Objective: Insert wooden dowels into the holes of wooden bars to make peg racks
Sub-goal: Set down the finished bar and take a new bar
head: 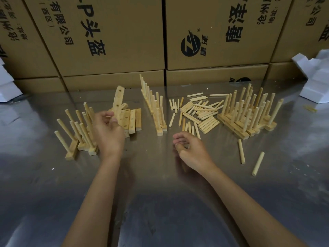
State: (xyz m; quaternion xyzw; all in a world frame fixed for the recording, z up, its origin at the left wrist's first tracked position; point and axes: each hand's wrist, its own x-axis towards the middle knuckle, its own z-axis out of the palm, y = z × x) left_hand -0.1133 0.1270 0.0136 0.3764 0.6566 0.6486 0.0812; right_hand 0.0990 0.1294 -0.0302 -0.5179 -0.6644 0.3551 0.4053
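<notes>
Two bare forearms reach out over the steel worktop (160,202). My right hand (191,150) hovers just short of the loose dowels (199,111), its fingers (179,139) curled loosely inward; whether they already pinch a dowel I cannot tell. Two stray dowels (249,157) lie apart to its right. My left hand (108,132) grips a drilled bar (118,102), tilted up on end with its holes facing me, lifted off the pile of empty bars (132,120) just behind it. Finished racks (80,132) stand beside that hand, another rack (154,111) leans in the middle, and a crowded group of racks (249,113) sits farther right. Cardboard boxes (110,36) wall off the back.

The risk, as I judge it, is my left wrist brushing the pegs right beside it and toppling those racks, or the tilted bar slipping, since I hold it only near its lower end. A dowel pushed in crooked could jam in the hole.
</notes>
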